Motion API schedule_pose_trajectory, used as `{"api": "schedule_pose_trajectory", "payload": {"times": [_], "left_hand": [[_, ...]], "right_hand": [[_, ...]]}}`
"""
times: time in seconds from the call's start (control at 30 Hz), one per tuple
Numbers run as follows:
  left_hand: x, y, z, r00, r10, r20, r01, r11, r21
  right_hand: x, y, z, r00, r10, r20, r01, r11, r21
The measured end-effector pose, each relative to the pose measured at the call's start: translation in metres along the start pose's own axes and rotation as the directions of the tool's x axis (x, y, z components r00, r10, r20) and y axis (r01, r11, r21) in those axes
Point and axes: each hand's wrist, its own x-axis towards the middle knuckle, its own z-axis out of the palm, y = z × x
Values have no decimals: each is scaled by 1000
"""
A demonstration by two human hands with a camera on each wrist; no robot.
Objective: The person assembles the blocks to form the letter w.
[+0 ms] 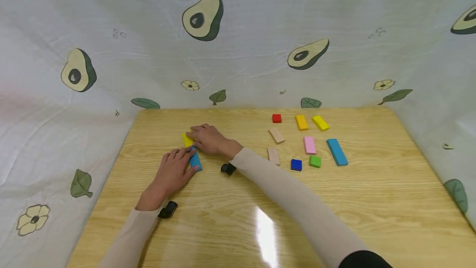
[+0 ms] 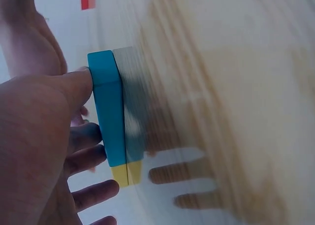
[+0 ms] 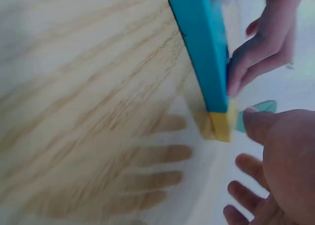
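On the left part of the table, a blue block (image 1: pixel 195 161) lies end to end with a yellow block (image 1: pixel 187 140). My left hand (image 1: pixel 172 173) holds the blue block, thumb near its closer end and fingertips along its side, as the left wrist view shows. My right hand (image 1: pixel 210 139) reaches across to the yellow block, its fingers stretched out over the far part. In the right wrist view the right thumb (image 3: pixel 258 124) is beside the yellow block (image 3: pixel 221 126), with the other fingers spread and loosely bent. Part of the yellow block is hidden under the right hand.
To the right lie several loose blocks, among them a red one (image 1: pixel 277 118), an orange one (image 1: pixel 301 123), a pink one (image 1: pixel 309 145), a green one (image 1: pixel 315 161), a dark blue one (image 1: pixel 296 165) and a long blue one (image 1: pixel 337 152). A patterned cloth (image 1: pixel 253 20) hangs behind the table (image 1: pixel 208 235).
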Motion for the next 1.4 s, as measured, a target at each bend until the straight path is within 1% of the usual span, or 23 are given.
{"api": "schedule_pose_trajectory", "payload": {"times": [0.07,0.23,0.5,0.6,0.7,0.87,1.03,1.27,1.4], "left_hand": [[0,0,-1,1000,1,1,-1,1000,3],[-1,-2,-1,1000,-4,5,4,1000,7],[-4,-3,-1,1000,-15,1,15,1000,0],[-5,-4,0,1000,-13,-10,13,1000,1],[-6,-4,1,1000,-5,-29,5,1000,1],[-5,-4,1,999,2,-45,-3,1000,-13],[-3,-5,1,999,-12,-51,10,999,-34],[2,-6,-1,996,-35,-87,31,998,-46],[5,-7,0,996,-38,-77,35,999,-33]], "right_hand": [[-9,1,-3,1000,11,-11,-11,1000,-3],[-37,5,-9,999,24,-22,-25,999,-47],[-84,9,-16,998,-8,-64,5,999,-52],[-101,10,-16,997,-2,-74,-1,999,-38],[-118,13,-17,996,7,-91,-7,1000,-2],[-145,22,-16,991,21,-135,-16,999,39],[-167,36,-13,982,55,-179,-41,996,81],[-196,55,-10,962,126,-241,-96,987,131],[-212,65,-8,951,176,-254,-137,977,164]]}}
